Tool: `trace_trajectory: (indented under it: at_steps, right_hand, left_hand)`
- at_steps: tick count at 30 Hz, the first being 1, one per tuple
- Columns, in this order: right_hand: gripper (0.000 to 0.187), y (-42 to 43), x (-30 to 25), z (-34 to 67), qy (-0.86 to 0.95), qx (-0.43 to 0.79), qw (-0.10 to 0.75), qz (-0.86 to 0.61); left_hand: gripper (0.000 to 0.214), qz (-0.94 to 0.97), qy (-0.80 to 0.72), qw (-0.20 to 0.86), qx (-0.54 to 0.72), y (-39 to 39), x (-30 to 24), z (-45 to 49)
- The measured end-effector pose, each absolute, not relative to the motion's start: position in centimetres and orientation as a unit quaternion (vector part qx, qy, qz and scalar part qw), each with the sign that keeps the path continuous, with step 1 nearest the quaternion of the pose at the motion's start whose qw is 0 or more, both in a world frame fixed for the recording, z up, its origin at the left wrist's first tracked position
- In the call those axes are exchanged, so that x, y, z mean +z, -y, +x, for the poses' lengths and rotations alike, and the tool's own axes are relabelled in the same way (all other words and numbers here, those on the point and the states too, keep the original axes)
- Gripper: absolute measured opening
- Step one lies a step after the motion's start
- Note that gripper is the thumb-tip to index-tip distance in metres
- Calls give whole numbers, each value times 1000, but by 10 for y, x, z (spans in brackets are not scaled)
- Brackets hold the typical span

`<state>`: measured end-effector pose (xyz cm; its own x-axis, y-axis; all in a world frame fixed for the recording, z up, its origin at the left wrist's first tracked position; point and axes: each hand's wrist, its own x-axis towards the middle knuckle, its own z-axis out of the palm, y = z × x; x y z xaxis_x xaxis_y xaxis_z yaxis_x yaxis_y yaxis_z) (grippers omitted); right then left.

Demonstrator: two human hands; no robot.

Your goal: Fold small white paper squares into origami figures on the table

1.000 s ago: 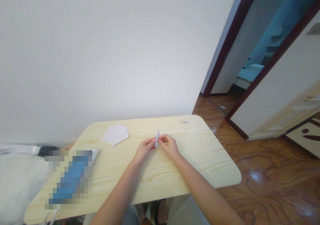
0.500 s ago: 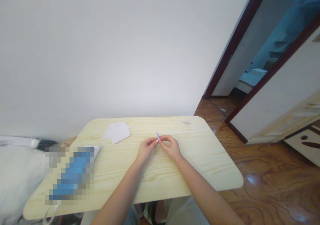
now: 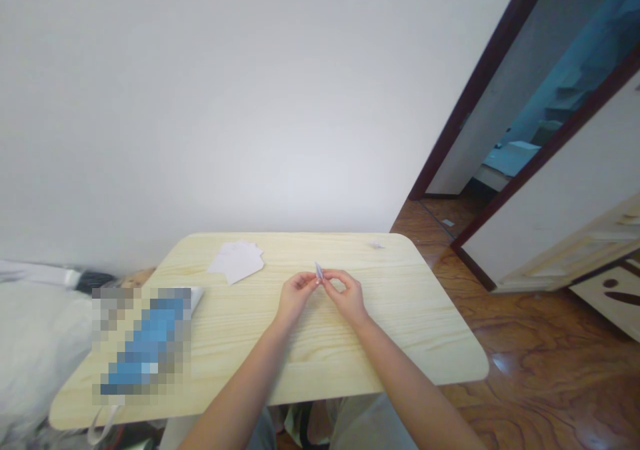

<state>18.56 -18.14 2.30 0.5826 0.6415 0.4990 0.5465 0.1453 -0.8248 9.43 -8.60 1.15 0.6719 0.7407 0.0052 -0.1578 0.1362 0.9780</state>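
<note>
Between my two hands, above the middle of the table, is a small folded piece of paper [image 3: 319, 271], pale and pointed at its upper end. My left hand [image 3: 299, 295] pinches its lower part from the left with thumb and fingertips. From the right, my right hand [image 3: 346, 295] pinches the same paper, its thumb and forefinger forming a loop. The fingertips of both hands nearly meet, hiding the paper's lower end. Several loose white paper sheets [image 3: 237, 262] lie overlapped at the table's back left. A small whitish folded piece [image 3: 377, 245] rests near the back right edge.
The light wood-grain table [image 3: 400, 343] has rounded corners and stands against a white wall [image 3: 280, 103]. At its left lies a blurred-out blue object [image 3: 147, 343] with a white strap. White bedding [image 3: 40, 350] is beyond the left edge, and a doorway opens at right.
The view has shifted slightly. Both hands keep their pinch on the folded paper, whose tip is turned a little and shows more of its face.
</note>
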Motion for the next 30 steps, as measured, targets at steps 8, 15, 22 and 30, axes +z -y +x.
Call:
trace_trajectory:
  at_steps: [8,15,22,30]
  right_hand:
    - [13,180,23,185,432,32,606,-667]
    - [10,181,21,187,454,19,604,-654]
    - [8,184,25,190,500,19,594,-630]
    - [14,194,33,187,519,6,590,-619]
  left_hand:
    - [33,556,-263,718,325,86,7,97]
    - [24,616,-252,679,309,81,3,95]
    - [17,741,-164,544,357,79,15,87]
    - [14,815,-128,420,377,86,31,72]
